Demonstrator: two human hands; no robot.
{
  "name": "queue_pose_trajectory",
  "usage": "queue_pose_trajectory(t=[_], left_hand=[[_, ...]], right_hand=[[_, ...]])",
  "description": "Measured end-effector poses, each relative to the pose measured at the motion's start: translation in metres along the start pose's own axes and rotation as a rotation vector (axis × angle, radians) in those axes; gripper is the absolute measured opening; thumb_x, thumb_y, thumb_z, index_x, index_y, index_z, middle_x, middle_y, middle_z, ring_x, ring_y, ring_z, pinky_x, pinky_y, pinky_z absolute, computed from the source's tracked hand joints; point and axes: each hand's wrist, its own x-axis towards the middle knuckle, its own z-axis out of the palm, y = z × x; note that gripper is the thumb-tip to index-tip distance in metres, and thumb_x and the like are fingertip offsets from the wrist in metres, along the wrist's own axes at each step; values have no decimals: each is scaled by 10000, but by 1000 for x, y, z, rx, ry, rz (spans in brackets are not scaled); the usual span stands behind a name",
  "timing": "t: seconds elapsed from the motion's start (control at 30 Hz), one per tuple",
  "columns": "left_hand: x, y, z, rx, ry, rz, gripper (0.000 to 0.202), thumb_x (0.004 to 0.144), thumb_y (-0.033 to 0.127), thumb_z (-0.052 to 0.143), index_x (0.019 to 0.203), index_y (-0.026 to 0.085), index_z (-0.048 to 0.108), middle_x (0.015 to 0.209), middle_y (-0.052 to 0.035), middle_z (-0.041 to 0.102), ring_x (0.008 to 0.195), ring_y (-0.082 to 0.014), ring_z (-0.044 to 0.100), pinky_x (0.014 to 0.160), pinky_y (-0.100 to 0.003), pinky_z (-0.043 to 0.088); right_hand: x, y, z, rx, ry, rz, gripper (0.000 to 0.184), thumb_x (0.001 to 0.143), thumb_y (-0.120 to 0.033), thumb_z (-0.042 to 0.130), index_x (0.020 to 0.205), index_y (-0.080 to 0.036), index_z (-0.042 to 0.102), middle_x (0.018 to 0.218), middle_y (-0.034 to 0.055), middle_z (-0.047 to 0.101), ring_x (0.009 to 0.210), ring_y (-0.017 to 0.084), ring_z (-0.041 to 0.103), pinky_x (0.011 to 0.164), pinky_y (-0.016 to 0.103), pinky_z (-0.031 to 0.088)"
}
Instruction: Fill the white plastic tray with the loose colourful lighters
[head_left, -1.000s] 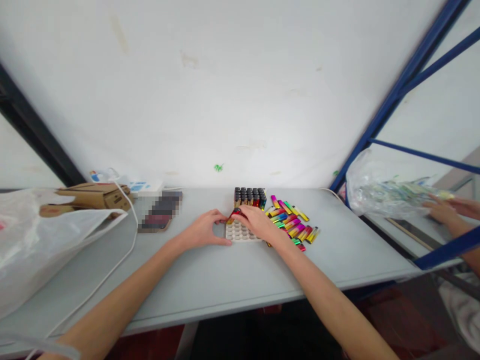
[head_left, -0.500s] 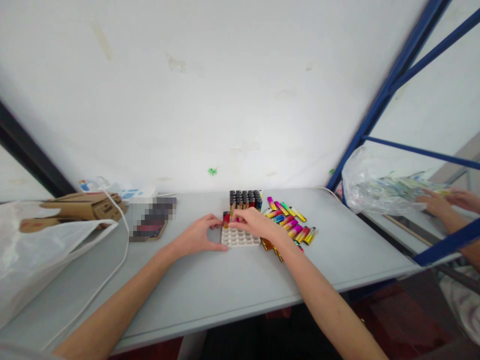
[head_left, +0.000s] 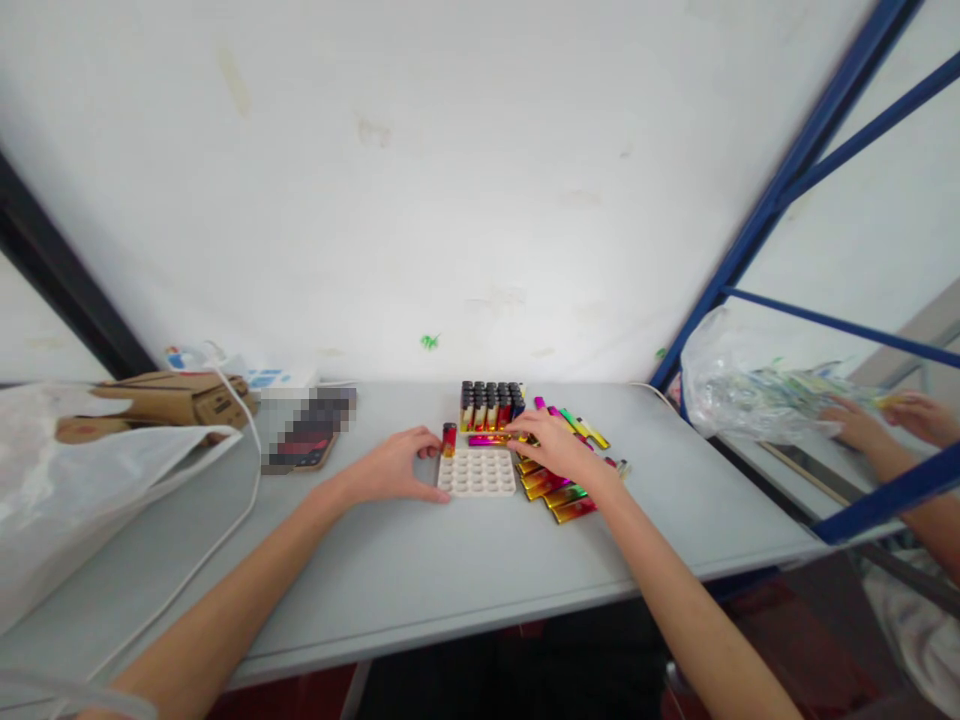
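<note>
A white tray [head_left: 478,474] with rows of round holes lies on the grey table [head_left: 465,560]. One red lighter [head_left: 448,439] stands upright in its far left corner. My left hand [head_left: 390,467] rests against the tray's left edge, fingers curled around it. My right hand [head_left: 551,449] reaches over the tray's far right side and pinches a pink and gold lighter [head_left: 487,439] that lies sideways. A pile of loose coloured lighters [head_left: 564,482] lies beside the tray on the right. Behind the tray stands a block of upright lighters [head_left: 491,405] with black tops.
A cardboard piece [head_left: 169,398], a white plastic bag [head_left: 82,490], a cable [head_left: 225,520] and a blurred phone-like object [head_left: 307,435] lie at the left. A blue metal frame [head_left: 787,190] stands at the right. Another person's hands [head_left: 862,430] handle a clear bag [head_left: 750,385] there.
The red lighter now stands in the tray's far left corner, let go. My right hand has moved right towards the pile and holds a pink and gold lighter sideways.
</note>
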Motion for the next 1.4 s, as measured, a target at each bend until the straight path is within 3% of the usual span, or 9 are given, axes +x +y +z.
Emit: queue_pose_trajectory(t=[0.17, 0.27, 0.47, 0.63, 0.8, 0.97, 1.17, 1.3, 1.4], left_hand=[[-6, 4, -5, -1, -40, 4, 657, 583, 697, 812, 992, 207, 654, 972, -39, 657, 885, -242, 628, 799, -320, 489], [-8, 5, -8, -5, -63, 11, 668, 563, 703, 814, 984, 210, 653, 966, -34, 658, 878, -241, 626, 796, -316, 483], [-9, 6, -6, -10, -55, 12, 673, 559, 711, 800, 978, 206, 650, 972, -43, 655, 885, -247, 624, 808, -323, 485], [-10, 5, -11, -23, -78, -11, 655, 579, 684, 804, 986, 196, 646, 943, -38, 658, 845, -228, 622, 762, -304, 482], [-11, -5, -20, 31, -49, -135, 594, 615, 678, 758, 957, 206, 641, 837, -4, 652, 737, -196, 610, 637, -273, 430], [-4, -6, -7, 128, 45, -129, 633, 614, 724, 740, 964, 203, 650, 824, -12, 640, 728, -204, 600, 653, -292, 425], [5, 6, 10, 125, 85, -46, 590, 682, 709, 708, 970, 197, 654, 822, -13, 612, 729, -200, 577, 687, -305, 429], [5, 10, 11, 115, 74, -37, 581, 708, 695, 706, 984, 187, 655, 845, -26, 613, 750, -214, 583, 695, -312, 429], [4, 8, 11, 118, 73, -33, 609, 721, 702, 704, 1030, 179, 658, 866, -34, 618, 768, -219, 590, 711, -314, 430]], right_hand=[[16, -15, 14, -50, -97, -60, 279, 1012, -287, 571, 1247, -221, 707, 1126, 95, 693, 1075, 227, 645, 958, 359, 490], [17, -18, 20, -122, -77, -37, 292, 993, -295, 607, 1260, -220, 699, 1088, 96, 677, 1036, 226, 654, 913, 331, 503], [15, -15, 25, -90, -35, -73, 251, 1036, -268, 510, 1144, -171, 715, 1105, 128, 696, 1085, 253, 633, 1002, 409, 483], [19, -14, 25, 180, 131, 47, 286, 1038, -353, 499, 1086, -172, 715, 1091, 124, 694, 1022, 242, 642, 978, 429, 495], [24, -26, 18, 912, 191, 305, 363, 965, -497, 585, 1141, -199, 695, 845, 45, 686, 812, 202, 674, 875, 401, 564], [24, -39, 15, 1395, 207, 411, 334, 843, -454, 722, 1066, -207, 693, 1086, 77, 722, 740, 146, 635, 821, 357, 577], [24, -46, 15, 1467, 168, 408, 447, 786, -341, 758, 1204, -252, 627, 1063, 41, 705, 773, 156, 669, 776, 347, 573], [31, -51, 16, 1401, 130, 361, 307, 831, -434, 738, 989, -235, 565, 834, -34, 604, 617, 101, 575, 603, 252, 498], [38, -55, 18, 1321, 77, 317, 376, 875, -540, 683, 896, -243, 453, 784, -59, 572, 497, 58, 408, 461, 202, 338]])
